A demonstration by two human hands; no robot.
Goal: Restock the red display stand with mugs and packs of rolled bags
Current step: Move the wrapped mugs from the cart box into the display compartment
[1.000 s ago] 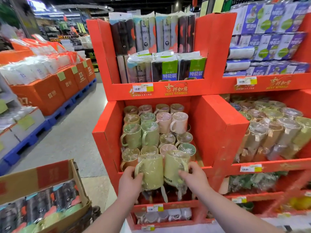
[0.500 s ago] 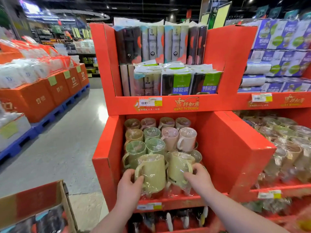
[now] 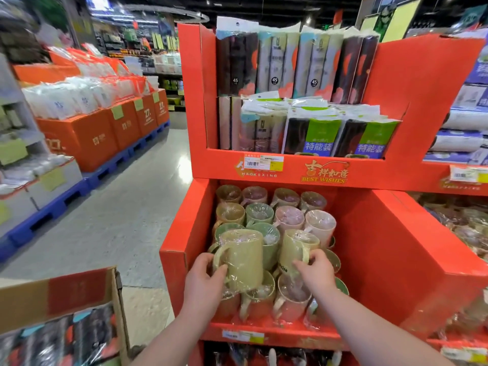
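A cardboard box (image 3: 66, 291) stands off the red display stand's (image 3: 412, 247) left side. Near the mug shelf's front edge, the left hand (image 3: 203, 281) curls round the wrapped left mug (image 3: 243, 260). Just beside it, the right mug (image 3: 295, 252) is gripped by the right hand (image 3: 317, 273). Both mugs are held above the stocked mugs (image 3: 287, 215). Packs of rolled bags (image 3: 298, 64) fill the top shelf.

Left hand (image 3: 202, 282), right hand (image 3: 318, 273), fingers (image 3: 301, 266) curled.

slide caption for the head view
Restocking: left hand grips the left mug, right hand the right mug, over stacked mugs in the red display stand.
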